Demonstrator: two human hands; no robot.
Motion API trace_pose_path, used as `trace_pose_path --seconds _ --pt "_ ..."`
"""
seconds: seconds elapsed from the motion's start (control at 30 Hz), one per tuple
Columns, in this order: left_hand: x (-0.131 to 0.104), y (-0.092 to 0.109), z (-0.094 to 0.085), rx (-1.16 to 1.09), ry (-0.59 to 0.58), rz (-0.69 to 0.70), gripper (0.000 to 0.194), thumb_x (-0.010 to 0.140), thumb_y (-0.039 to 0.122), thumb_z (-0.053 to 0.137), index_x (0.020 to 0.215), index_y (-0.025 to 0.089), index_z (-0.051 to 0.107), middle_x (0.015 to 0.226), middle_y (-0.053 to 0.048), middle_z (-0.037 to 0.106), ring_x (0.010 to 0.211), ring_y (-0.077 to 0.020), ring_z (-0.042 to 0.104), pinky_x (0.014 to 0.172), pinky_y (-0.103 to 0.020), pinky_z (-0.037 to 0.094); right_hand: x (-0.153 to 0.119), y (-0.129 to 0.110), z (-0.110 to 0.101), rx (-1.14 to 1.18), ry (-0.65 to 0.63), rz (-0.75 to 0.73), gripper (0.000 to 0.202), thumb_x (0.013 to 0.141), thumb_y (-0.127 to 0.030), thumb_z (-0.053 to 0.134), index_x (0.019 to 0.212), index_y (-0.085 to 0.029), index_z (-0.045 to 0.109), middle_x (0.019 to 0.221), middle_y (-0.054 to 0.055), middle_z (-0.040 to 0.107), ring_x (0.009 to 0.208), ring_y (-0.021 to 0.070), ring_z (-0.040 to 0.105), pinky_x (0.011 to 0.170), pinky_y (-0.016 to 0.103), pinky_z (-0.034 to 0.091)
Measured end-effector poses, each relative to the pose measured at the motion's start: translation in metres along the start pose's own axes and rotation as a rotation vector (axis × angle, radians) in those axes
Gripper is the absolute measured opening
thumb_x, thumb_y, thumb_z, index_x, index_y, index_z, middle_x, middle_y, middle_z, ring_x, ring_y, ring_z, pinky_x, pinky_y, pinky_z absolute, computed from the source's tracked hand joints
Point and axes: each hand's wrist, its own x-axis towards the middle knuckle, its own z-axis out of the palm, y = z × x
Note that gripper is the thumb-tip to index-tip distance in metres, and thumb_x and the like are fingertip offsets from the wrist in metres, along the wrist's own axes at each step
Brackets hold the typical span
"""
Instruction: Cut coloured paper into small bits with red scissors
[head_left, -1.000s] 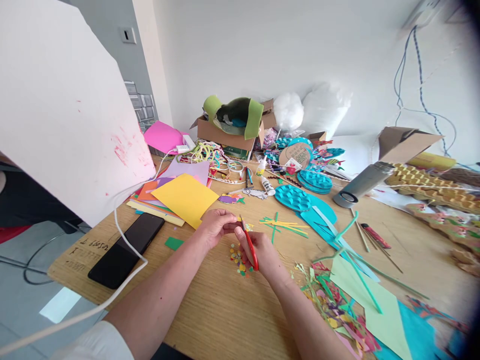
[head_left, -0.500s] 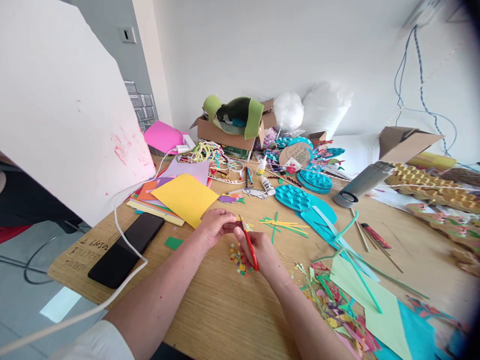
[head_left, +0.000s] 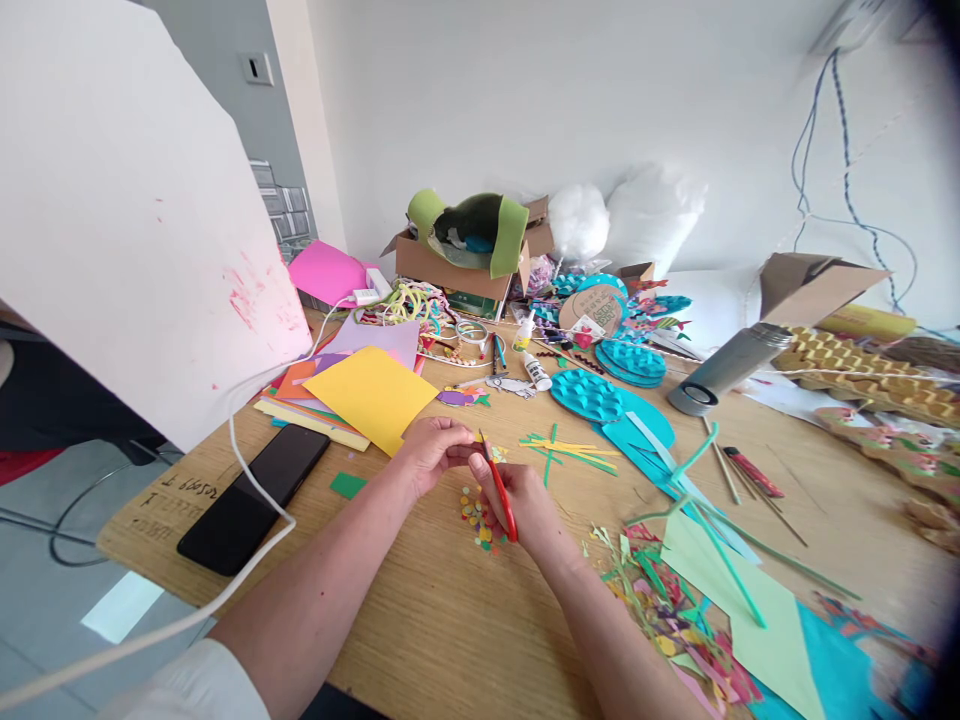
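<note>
My right hand (head_left: 523,498) is closed around the red handles of a pair of scissors (head_left: 503,497), with the blades pointing up and away from me. Close on its left, my left hand (head_left: 436,450) pinches what looks like a small yellow piece of paper (head_left: 478,437) at the scissors' tip; the fingers hide most of it. On the table below the hands lies a little heap of coloured paper dots (head_left: 475,515). Thin yellow and green paper strips (head_left: 566,448) lie crossed just beyond my right hand.
A yellow sheet (head_left: 373,396) tops coloured papers at the left, near a black phone (head_left: 253,500) crossed by a white cable (head_left: 259,470). Glue bottles (head_left: 536,372) stand behind. To the right are blue egg-carton pieces (head_left: 589,398), a steel flask (head_left: 729,368) and paper scraps (head_left: 686,615).
</note>
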Motion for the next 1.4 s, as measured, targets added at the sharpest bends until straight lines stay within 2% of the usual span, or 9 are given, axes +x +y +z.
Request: trace_pose_path --seconds 0.4,0.9,1.23,1.4 --pt "-0.001 0.002 0.001 0.014 0.020 -0.017 0.016 0.051 0.020 0.072 0.059 0.013 0.061 0.066 -0.010 0.071 0.064 -0.0199 0.067 0.068 -0.031 0.051 0.000 -0.003 -0.002 0.008 0.032 0.031 0.066 0.079 -0.073 0.040 0.050 -0.015 0.053 0.043 0.003 0.049 0.042 0.0128 0.049 0.041 0.021 0.032" --pt "-0.003 0.005 -0.001 0.073 0.003 -0.038 0.014 0.051 0.018 0.074 0.059 0.013 0.064 0.065 -0.009 0.071 0.062 -0.0188 0.066 0.063 -0.030 0.050 0.001 -0.002 -0.004 0.063 0.002 0.060 0.065 0.079 -0.074 0.040 0.050 -0.017 0.051 0.039 0.003 0.050 0.035 0.0113 0.044 0.038 0.022 0.027" --pt "-0.006 -0.010 0.011 -0.218 0.103 -0.001 0.013 0.054 0.012 0.073 0.061 0.012 0.063 0.070 -0.007 0.070 0.067 -0.0168 0.066 0.068 -0.027 0.051 0.004 0.007 0.003 0.084 0.019 -0.022 0.067 0.085 -0.072 0.030 0.060 -0.015 0.054 0.046 0.004 0.055 0.038 0.0109 0.048 0.041 0.020 0.030" --pt "-0.008 -0.020 0.017 -0.321 0.123 -0.009 0.011 0.055 0.011 0.072 0.061 0.013 0.063 0.071 -0.006 0.069 0.070 -0.0159 0.065 0.070 -0.025 0.050 0.004 0.010 0.007 0.091 0.020 -0.045 0.063 0.086 -0.070 0.033 0.058 -0.016 0.051 0.045 0.002 0.054 0.038 0.0098 0.046 0.040 0.019 0.028"
